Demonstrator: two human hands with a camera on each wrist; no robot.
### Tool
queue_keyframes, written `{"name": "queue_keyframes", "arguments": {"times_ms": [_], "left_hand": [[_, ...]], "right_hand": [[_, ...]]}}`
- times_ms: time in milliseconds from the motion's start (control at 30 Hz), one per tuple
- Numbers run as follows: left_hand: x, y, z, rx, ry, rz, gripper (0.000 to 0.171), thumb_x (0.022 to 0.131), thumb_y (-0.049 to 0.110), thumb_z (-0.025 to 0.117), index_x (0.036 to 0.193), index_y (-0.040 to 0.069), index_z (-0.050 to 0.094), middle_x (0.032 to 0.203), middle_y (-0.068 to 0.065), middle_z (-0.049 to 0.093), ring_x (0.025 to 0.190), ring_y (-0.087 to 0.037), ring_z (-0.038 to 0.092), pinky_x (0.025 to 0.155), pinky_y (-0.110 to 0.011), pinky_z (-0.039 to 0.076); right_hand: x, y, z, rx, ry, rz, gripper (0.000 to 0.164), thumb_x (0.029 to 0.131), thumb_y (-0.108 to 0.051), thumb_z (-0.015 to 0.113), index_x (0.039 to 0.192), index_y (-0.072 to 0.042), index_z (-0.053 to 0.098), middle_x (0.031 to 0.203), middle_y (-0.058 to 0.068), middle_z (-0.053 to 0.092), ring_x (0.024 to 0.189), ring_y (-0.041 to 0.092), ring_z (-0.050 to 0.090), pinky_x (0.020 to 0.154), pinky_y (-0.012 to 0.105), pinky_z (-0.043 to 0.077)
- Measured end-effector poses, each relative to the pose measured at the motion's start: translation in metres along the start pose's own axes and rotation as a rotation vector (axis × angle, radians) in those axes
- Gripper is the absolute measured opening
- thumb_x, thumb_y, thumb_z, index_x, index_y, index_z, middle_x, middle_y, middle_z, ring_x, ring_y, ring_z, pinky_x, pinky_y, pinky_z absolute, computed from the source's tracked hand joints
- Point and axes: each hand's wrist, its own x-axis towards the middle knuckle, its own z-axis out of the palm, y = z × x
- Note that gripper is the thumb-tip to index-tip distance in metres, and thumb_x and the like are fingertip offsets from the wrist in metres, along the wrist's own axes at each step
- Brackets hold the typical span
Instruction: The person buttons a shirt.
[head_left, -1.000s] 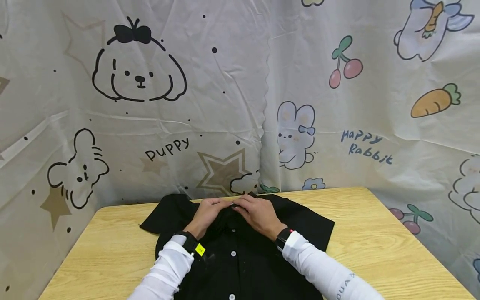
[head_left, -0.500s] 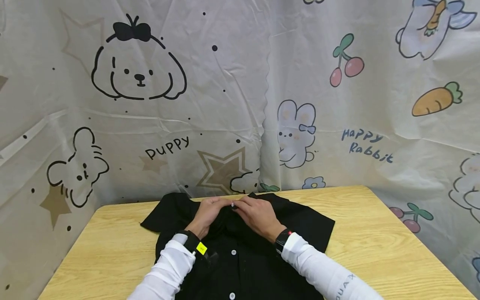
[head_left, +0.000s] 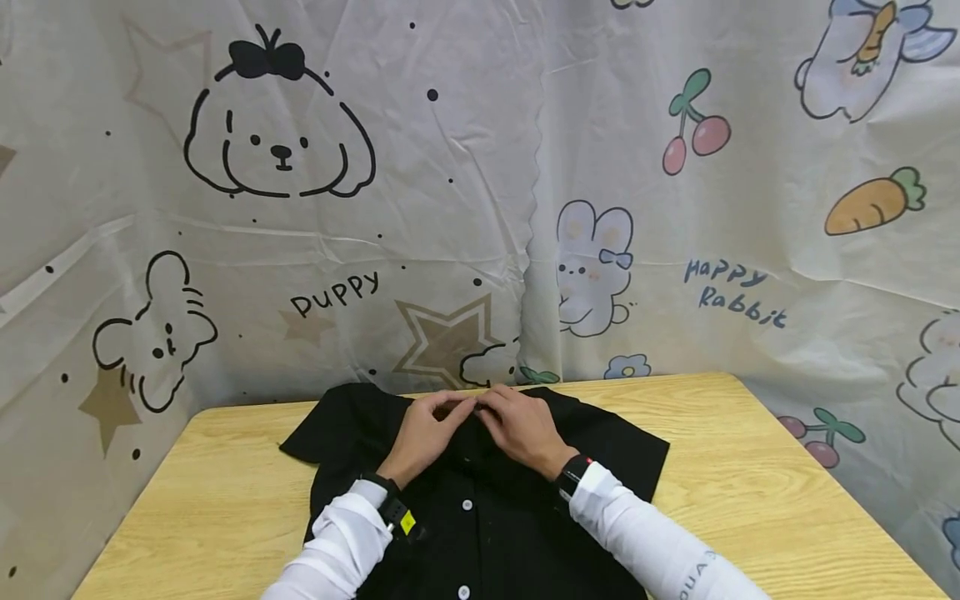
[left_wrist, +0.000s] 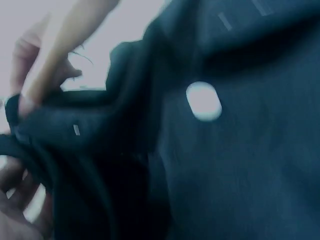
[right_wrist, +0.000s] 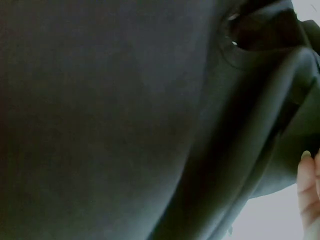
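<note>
A black short-sleeved shirt (head_left: 517,533) lies front up on the table, with white buttons down its middle. At the collar my left hand (head_left: 416,437) and right hand (head_left: 525,433) meet, fingertips together. Each hand pinches the cloth there between thumb and fingers. My left thumb and forefinger bow apart, then come together at the tips. In the left wrist view, fingers (left_wrist: 65,40) grip a fold of the front edge near a small pale buttonhole, and a white button (left_wrist: 204,101) shows on the cloth. Fingertips (right_wrist: 306,182) appear at the right edge of the right wrist view.
The light wooden table (head_left: 750,483) extends on both sides of the shirt. Behind its far edge hangs a pale curtain (head_left: 480,208) printed with cartoon animals. Lower buttons (head_left: 467,505) run down the shirt toward the near side.
The white button seen between the fingertips half a second ago is now hidden. My left hand has shifted slightly right, its thumb and forefinger now bowed apart; the right hand has barely moved.
</note>
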Motion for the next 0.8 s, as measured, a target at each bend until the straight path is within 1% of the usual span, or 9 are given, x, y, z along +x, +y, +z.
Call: {"name": "queue_keyframes", "arguments": {"times_ms": [67,133,200,300,367,500,600,733,800], "left_hand": [[-0.001,-0.004,-0.001,0.020,-0.009,0.063,0.019,0.089,0.029,0.069,0.099,0.014,0.075,0.095,0.005,0.069,0.087,-0.012,0.063,0.078,-0.033,0.049],[-0.001,-0.008,-0.002,0.027,-0.016,0.087,0.017,0.087,0.027,0.072,0.096,0.014,0.076,0.096,0.006,0.070,0.090,-0.011,0.063,0.080,-0.034,0.049],[-0.001,-0.009,-0.003,0.048,-0.007,0.113,0.014,0.087,0.025,0.071,0.094,0.013,0.076,0.095,0.005,0.070,0.091,-0.012,0.063,0.082,-0.035,0.049],[-0.002,-0.008,-0.004,0.087,-0.001,0.124,0.013,0.089,0.024,0.069,0.094,0.013,0.076,0.094,0.005,0.071,0.091,-0.012,0.064,0.082,-0.035,0.049],[-0.002,-0.006,-0.003,0.117,0.006,0.135,0.013,0.090,0.023,0.068,0.093,0.012,0.075,0.093,0.004,0.071,0.090,-0.013,0.064,0.080,-0.036,0.050],[-0.003,-0.001,-0.003,0.122,0.035,0.148,0.012,0.090,0.019,0.068,0.091,0.010,0.075,0.092,0.001,0.071,0.088,-0.016,0.065,0.080,-0.037,0.050],[-0.003,0.001,-0.002,0.120,0.055,0.149,0.009,0.089,0.016,0.069,0.090,0.008,0.074,0.090,0.000,0.071,0.087,-0.017,0.065,0.079,-0.038,0.050],[-0.005,0.004,0.001,0.136,0.079,0.146,0.009,0.088,0.014,0.070,0.090,0.007,0.074,0.090,-0.001,0.071,0.087,-0.017,0.065,0.078,-0.038,0.050],[-0.006,0.003,0.002,0.145,0.099,0.150,0.009,0.087,0.014,0.071,0.091,0.006,0.074,0.090,-0.002,0.071,0.087,-0.018,0.066,0.079,-0.038,0.051]], "right_hand": [[0.000,-0.001,-0.003,0.058,-0.021,0.053,0.011,0.088,-0.017,0.069,0.099,-0.016,0.070,0.096,-0.004,0.064,0.075,0.008,0.061,0.060,0.029,0.049],[0.000,-0.002,-0.004,0.097,-0.046,0.082,0.011,0.089,-0.017,0.069,0.099,-0.016,0.070,0.097,-0.004,0.064,0.077,0.007,0.061,0.063,0.029,0.049],[0.000,-0.003,-0.004,0.125,-0.060,0.104,0.010,0.090,-0.019,0.068,0.099,-0.016,0.070,0.097,-0.004,0.064,0.075,0.007,0.060,0.063,0.029,0.049],[0.000,-0.004,-0.004,0.164,-0.060,0.146,0.011,0.090,-0.021,0.068,0.100,-0.016,0.071,0.096,-0.005,0.065,0.073,0.006,0.058,0.061,0.028,0.048],[-0.001,-0.005,-0.004,0.215,-0.055,0.181,0.012,0.090,-0.023,0.068,0.100,-0.016,0.072,0.096,-0.005,0.065,0.074,0.005,0.058,0.062,0.026,0.048],[-0.001,-0.004,-0.006,0.392,-0.054,0.224,0.013,0.091,-0.020,0.067,0.101,-0.014,0.073,0.096,-0.006,0.065,0.082,0.005,0.060,0.070,0.026,0.049],[-0.002,-0.005,-0.009,0.506,-0.085,0.254,0.013,0.094,-0.016,0.063,0.102,-0.013,0.072,0.092,-0.007,0.063,0.079,0.006,0.059,0.070,0.027,0.049],[-0.002,-0.006,-0.010,0.551,-0.139,0.341,0.015,0.097,-0.016,0.058,0.104,-0.013,0.071,0.090,-0.007,0.061,0.071,0.005,0.057,0.065,0.026,0.048],[-0.001,-0.008,-0.010,0.559,-0.173,0.393,0.017,0.097,-0.017,0.057,0.106,-0.011,0.070,0.094,-0.005,0.062,0.072,0.006,0.058,0.067,0.026,0.049]]}}
